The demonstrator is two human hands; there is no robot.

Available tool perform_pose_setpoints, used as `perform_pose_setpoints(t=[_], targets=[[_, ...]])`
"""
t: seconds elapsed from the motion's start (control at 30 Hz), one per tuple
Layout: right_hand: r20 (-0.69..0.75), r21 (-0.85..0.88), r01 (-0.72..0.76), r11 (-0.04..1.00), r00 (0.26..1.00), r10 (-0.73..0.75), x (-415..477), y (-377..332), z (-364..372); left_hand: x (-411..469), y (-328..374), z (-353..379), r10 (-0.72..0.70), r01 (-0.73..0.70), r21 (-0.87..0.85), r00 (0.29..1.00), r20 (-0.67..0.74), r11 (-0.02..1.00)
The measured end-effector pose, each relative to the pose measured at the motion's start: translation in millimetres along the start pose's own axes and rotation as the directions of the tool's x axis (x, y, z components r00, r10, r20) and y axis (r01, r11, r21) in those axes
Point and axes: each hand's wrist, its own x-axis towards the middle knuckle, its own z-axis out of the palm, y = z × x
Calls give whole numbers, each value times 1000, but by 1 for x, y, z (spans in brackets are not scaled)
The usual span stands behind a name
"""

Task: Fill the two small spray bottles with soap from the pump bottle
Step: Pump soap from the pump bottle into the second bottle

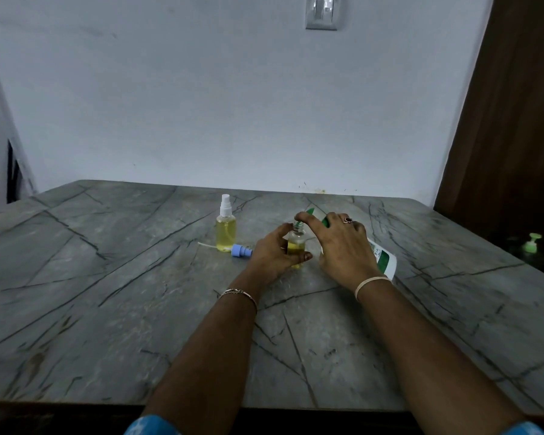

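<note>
Marble table (pixel 107 293), left hand (pixel 270 255) holding spray bottle (pixel 296 244)

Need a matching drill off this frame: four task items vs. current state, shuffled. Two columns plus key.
Items
1. white-capped spray bottle
2. uncapped spray bottle
3. blue spray cap
4. pump bottle

States
A. lies on its side on the table
B. tilted, held by the right hand
C. stands upright, untouched
D. gripped by the left hand

Pairs: 1-C, 2-D, 3-A, 4-B
</note>
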Motion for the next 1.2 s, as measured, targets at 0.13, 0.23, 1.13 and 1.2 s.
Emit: perform_pose_setpoints(t=[0.13,0.23,1.13,1.2], targets=[[-4,12,-3,1000,1000,3,1,-1,-2,-2,2,0,2,-2,-7,1000,-1,1000],[-12,10,-5,1000,1000,5,2,-3,-3,-3,4,-1,25,-25,22,1000,6,999],[-54,-2,-5,1000,999,5,4,-3,-1,0,0,1,14,-14,-26,1000,-6,1000],[-43,-6,-2,1000,999,2,3,-1,0,1,0,1,12,-12,-24,1000,-11,1000]])
